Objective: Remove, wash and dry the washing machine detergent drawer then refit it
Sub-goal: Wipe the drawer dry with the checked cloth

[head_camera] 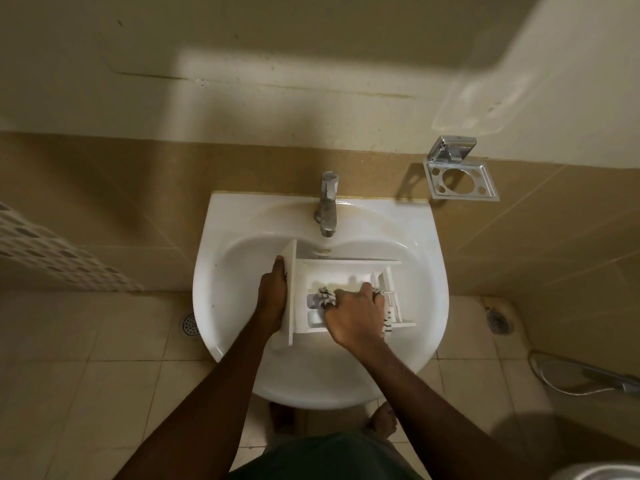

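Observation:
The white detergent drawer (pixel 346 271) lies inside the white sink (pixel 235 265), its front panel turned to the left. My left hand (pixel 273 296) holds that front panel from the left side. A black-and-white patterned cloth (pixel 325 296) is bunched in my right hand (pixel 356 317), which presses it down into the drawer's compartments. Cloth ends stick out on both sides of the fist. The hand hides most of the near compartments.
A chrome tap (pixel 327 206) stands at the sink's back rim, just above the drawer. A metal holder (pixel 460 180) is fixed to the wall at the right. Floor drains (pixel 189 323) and a hose (pixel 588 374) lie on the tiled floor.

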